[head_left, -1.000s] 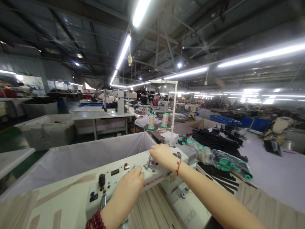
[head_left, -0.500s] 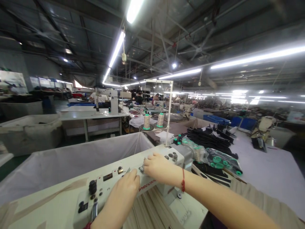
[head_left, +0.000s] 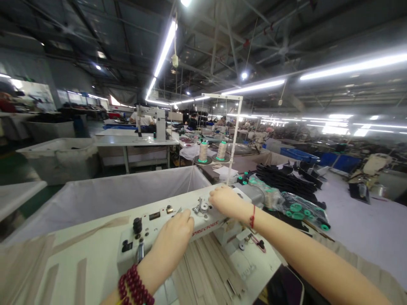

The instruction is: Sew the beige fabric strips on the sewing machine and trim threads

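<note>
A cream sewing machine (head_left: 178, 209) with red lettering stretches across in front of me. My left hand (head_left: 177, 231) lies over the top of its arm, fingers curled closed; whatever is in them is hidden. On the same arm, a metal bobbin winder (head_left: 202, 206) holds a pale round bobbin. Just right of the winder is my right hand (head_left: 229, 204), its fingertips pinched together over the machine top, and I cannot make out anything between them. Beige fabric strips (head_left: 206, 271) lie beneath the arm. Two beige thread cones (head_left: 203, 151) stand behind the machine under a white thread stand (head_left: 237, 127).
A white-lined bin (head_left: 133, 192) sits beyond the machine. To the right, plastic bags with green spools (head_left: 297, 209) and a stack of black fabric pieces (head_left: 286, 180) lie on a table (head_left: 356, 228). Another sewing machine (head_left: 160, 125) stands farther back.
My right hand has moved right, off the bobbin winder, which now shows uncovered. My left hand stays near the same spot on the machine. The view has tilted down and turned slightly left.
</note>
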A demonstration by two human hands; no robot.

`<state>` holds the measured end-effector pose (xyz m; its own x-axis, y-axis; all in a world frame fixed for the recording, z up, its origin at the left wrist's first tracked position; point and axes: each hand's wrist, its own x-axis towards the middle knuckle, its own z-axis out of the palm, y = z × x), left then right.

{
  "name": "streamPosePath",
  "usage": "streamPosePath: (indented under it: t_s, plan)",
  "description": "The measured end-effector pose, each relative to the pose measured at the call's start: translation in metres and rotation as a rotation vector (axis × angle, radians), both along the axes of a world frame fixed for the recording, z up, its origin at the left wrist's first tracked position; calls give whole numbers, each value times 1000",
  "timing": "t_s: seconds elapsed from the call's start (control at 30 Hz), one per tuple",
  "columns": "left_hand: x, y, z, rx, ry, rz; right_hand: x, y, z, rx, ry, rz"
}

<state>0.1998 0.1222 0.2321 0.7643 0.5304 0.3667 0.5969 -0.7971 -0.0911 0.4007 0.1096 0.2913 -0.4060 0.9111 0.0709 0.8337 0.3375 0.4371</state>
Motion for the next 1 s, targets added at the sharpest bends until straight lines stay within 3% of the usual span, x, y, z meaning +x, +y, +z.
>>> streamPosePath:
  t_s: [0.1,0.23,0.43,0.6,0.73,1.0]
  plan:
    - [0,-1,2,2,8,-6,-6,9,3,24,13,5]
    - [0,1,0,8,19,-1,-14,-4,0,-15,2,82]
    - [1,4,-4,12,26,7,1,5,0,33,31,-3]
    - [1,5,-5,22,38,-10,-14,-3,-4,40,54,129]
    - [1,8,-9,37,37,-14,2,-10,-8,29,120,144]
    - [1,10,-14,52,38,-21,37,18,-9,-132,338,157]
